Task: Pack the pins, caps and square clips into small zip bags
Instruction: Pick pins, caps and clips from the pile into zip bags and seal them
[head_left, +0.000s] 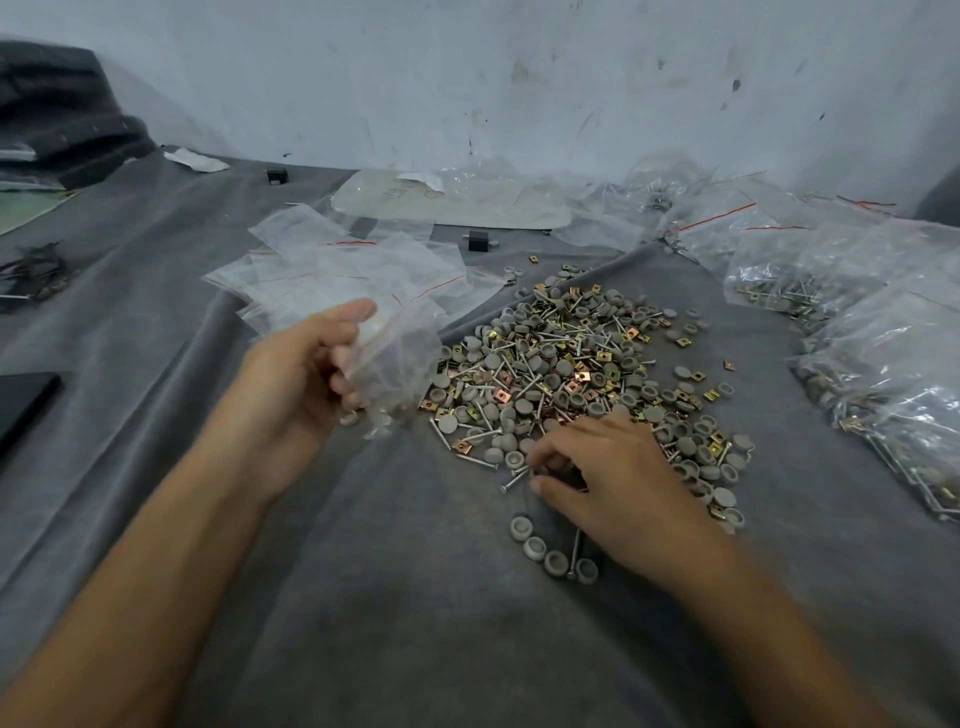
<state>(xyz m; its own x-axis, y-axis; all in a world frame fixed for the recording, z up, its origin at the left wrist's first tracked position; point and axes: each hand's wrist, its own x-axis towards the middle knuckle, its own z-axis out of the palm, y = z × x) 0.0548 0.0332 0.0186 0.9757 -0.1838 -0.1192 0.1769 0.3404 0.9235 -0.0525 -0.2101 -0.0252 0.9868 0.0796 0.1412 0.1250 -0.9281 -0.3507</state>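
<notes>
A heap of grey round caps, metal pins and brass square clips (576, 369) lies on the grey cloth (395, 597). My left hand (301, 374) holds a small clear zip bag (395, 358) up at the heap's left edge; a few parts show in its bottom. My right hand (608, 478) rests on the near edge of the heap, fingers curled and pinching small parts, which the fingers mostly hide. A short row of grey caps (550, 551) with one pin lies just in front of that hand.
Empty zip bags (337, 265) lie spread behind my left hand. Filled bags (883, 358) are piled along the right side. Two small black blocks (478, 241) and a large clear plastic sheet (452, 202) lie near the wall. A dark flat object (21, 405) sits at left.
</notes>
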